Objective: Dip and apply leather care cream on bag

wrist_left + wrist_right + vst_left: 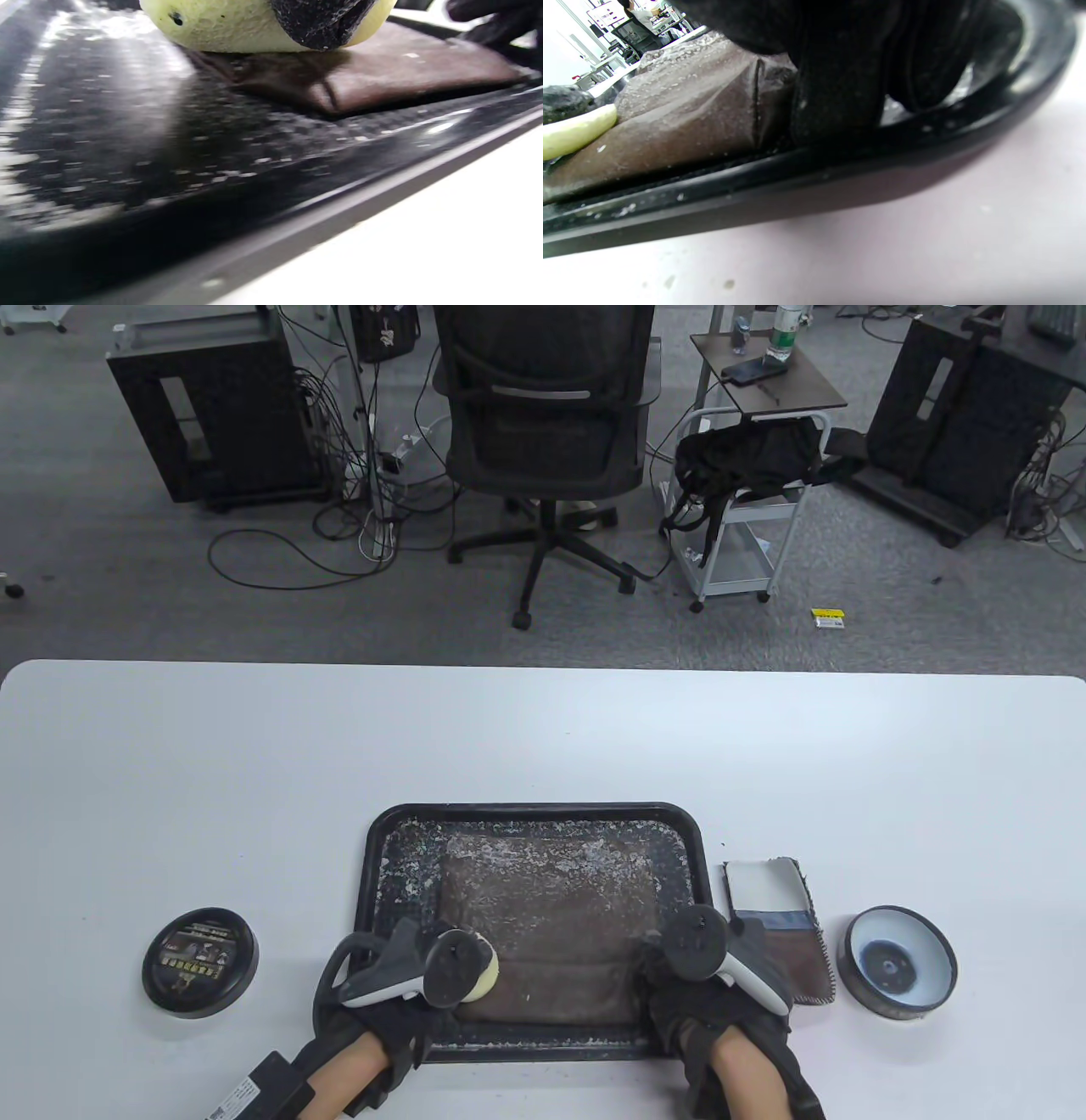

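Brown leather, dusted with pale flecks along its far edge, fills most of a black rectangular plastic tray [377, 891] on a white table [254, 763]: this is the flat brown leather bag [551, 916], lying inside the tray with its near flap toward the person. At the tray's near left corner, the gloved left hand [399, 984] grips a round pale-yellow foam sponge [485, 976]; the left wrist view shows a dark fingertip [322, 21] clamped over the sponge [229, 25], which presses on the bag's [403, 67] near left part. At the tray's near right corner, the gloved right hand [721, 1010] reaches over the rim, and the right wrist view shows its dark fingers [840, 84] set against the bag's [691, 114] right edge; whether they pinch the leather or merely press on it cannot be told. Just right of the tray lies a small swatch of white, blue and brown material with stitched edges [776, 925]. Further right of the tray stands an open round black tin of leather care cream [899, 971], its inside pale. Left of the tray, well apart, rests the tin's round black lid with a printed label [199, 961].
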Action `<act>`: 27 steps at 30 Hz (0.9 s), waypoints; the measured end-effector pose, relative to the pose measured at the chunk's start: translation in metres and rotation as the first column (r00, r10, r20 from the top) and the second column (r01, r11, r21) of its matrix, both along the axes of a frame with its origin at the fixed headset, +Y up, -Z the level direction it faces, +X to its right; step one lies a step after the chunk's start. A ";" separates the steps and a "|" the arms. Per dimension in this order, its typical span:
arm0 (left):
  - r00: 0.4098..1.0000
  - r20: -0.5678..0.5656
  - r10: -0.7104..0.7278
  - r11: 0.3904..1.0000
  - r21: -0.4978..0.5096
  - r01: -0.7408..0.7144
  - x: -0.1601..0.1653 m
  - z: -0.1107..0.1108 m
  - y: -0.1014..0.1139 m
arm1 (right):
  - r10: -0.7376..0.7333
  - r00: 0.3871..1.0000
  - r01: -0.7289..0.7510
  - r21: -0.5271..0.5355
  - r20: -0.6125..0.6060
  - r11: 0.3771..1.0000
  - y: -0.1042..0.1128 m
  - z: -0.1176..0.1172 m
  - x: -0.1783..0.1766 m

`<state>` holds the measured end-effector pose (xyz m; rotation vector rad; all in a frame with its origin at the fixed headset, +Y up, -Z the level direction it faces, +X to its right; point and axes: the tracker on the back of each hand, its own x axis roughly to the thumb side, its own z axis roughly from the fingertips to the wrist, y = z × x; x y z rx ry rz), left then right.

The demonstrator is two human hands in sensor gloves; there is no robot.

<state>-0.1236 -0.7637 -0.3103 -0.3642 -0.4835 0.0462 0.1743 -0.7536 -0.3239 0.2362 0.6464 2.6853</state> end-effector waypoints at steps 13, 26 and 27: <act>0.992 0.116 -0.053 0.999 0.018 0.052 0.078 -0.001 0.000 | -0.017 1.000 0.017 -0.004 -0.001 1.000 -0.001 0.000 0.003; 0.979 0.204 0.031 0.998 0.046 -0.041 0.129 -0.006 -0.005 | -0.076 0.997 0.077 -0.022 0.017 0.997 -0.003 -0.001 0.009; 0.976 0.210 0.047 0.997 0.045 -0.058 0.130 -0.007 -0.005 | -0.086 0.996 0.087 -0.023 0.021 0.996 -0.003 -0.002 0.010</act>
